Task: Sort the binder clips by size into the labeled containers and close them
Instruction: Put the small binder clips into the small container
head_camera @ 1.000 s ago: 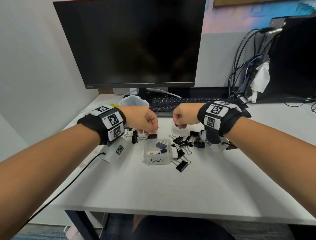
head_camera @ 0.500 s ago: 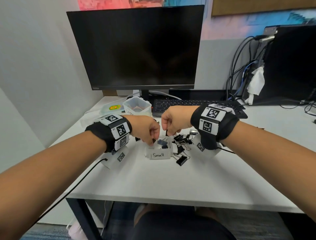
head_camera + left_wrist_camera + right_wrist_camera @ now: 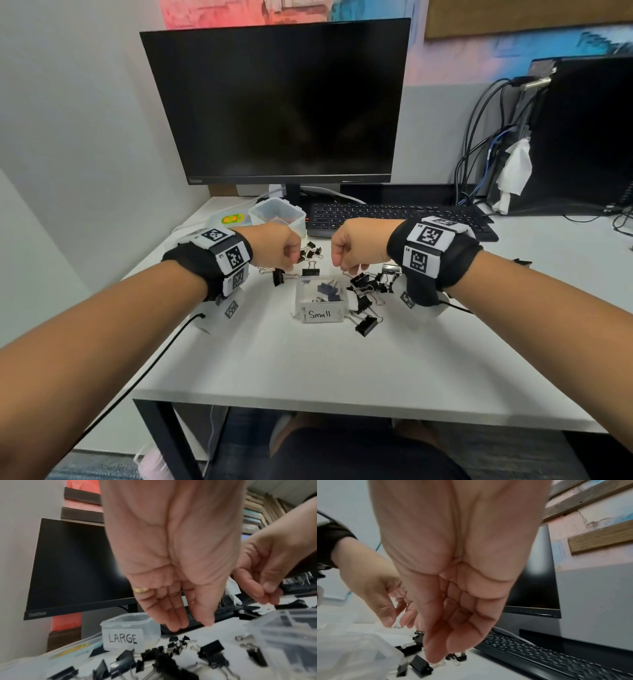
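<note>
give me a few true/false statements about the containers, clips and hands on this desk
1. The container labelled Small already has clips inside. True.
2. The container labelled LARGE has its lid on. False: it stands open, with no lid on it.
3. Loose binder clips lie on the desk on both sides of the Small container. True.
4. The left hand is gripping the Small container. False: it hangs over the loose clips beyond that container, fingers pointing down, holding nothing that shows.
5. The monitor is showing a document. False: its screen is dark.
6. The keyboard lies beyond the right hand. True.
</note>
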